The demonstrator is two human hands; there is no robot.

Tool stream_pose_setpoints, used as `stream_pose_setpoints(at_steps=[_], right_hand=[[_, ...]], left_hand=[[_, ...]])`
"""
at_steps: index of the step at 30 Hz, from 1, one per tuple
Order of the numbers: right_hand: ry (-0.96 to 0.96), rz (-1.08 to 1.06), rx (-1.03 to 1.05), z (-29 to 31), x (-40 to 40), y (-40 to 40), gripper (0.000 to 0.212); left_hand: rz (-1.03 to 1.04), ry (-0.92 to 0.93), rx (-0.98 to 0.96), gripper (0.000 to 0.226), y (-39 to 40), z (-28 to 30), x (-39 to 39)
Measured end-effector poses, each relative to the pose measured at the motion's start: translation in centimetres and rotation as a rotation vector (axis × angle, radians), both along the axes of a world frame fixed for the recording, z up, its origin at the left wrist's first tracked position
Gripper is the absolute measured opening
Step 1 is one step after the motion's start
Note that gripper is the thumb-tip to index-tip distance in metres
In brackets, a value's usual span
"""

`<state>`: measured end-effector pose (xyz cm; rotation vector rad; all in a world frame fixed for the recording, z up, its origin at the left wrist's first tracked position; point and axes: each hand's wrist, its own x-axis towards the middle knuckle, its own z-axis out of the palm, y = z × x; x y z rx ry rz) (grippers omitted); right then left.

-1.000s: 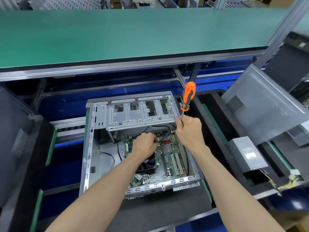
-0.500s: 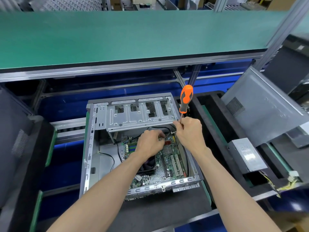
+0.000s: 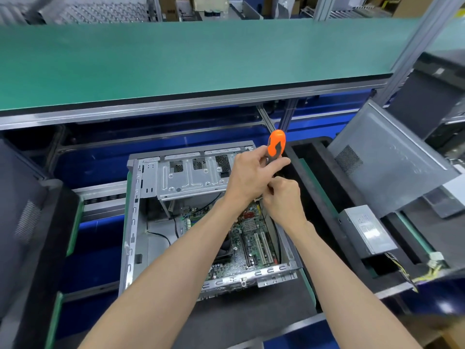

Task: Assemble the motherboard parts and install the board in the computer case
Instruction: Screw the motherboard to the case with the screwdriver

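Note:
An open grey computer case [image 3: 133, 222] lies on a dark foam tray, with the green motherboard [image 3: 251, 238] set inside it. A silver drive cage [image 3: 191, 177] spans the case's far end. My left hand [image 3: 251, 175] is raised above the case's far right corner, closed around the handle of an orange screwdriver [image 3: 276, 144] that stands upright. Just below it, my right hand [image 3: 284, 200] pinches the screwdriver's shaft near the tip. The tip itself is hidden by my fingers.
A grey side panel [image 3: 392, 157] leans at the right. In front of it a silver power supply [image 3: 367, 230] with loose yellow wires sits in a black foam tray [image 3: 314, 177]. A green-topped shelf [image 3: 191, 59] overhangs the far side. Another dark tray [image 3: 30, 222] stands left.
My left hand has come up out of the case, off the motherboard, and taken the screwdriver's orange handle. My right hand stays low on the shaft.

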<state>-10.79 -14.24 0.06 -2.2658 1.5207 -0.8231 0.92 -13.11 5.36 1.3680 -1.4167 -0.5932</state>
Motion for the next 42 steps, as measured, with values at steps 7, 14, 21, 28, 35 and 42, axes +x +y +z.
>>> stream_pose_setpoints(at_steps=[7,14,21,28,35,42], right_hand=[[-0.21,0.084,0.049,1.6,-0.2,-0.3,0.01],[-0.179,0.021,-0.04,1.1,0.5,-0.1,0.017],[-0.188,0.076,0.007,1.7,0.1,-0.3,0.017],[-0.448,0.005,-0.21,3.3,-1.2,1.1,0.024],[-0.478,0.157,-0.168,7.1,0.3,-0.2,0.041],[-0.368,0.154,-0.198,6.9,1.6,-0.4,0.033]], left_hand=[[-0.197,0.019,0.134,0.015,-0.9,1.3,1.8],[-0.108,-0.01,0.105,0.007,-0.8,-0.3,1.6],[-0.194,-0.285,0.162,0.017,-2.2,0.9,2.1],[-0.254,-0.308,0.137,0.037,-2.4,1.2,1.8],[-0.271,-0.316,0.105,0.032,-1.7,1.3,2.3],[-0.186,-0.352,0.248,0.047,0.4,-4.0,1.9]])
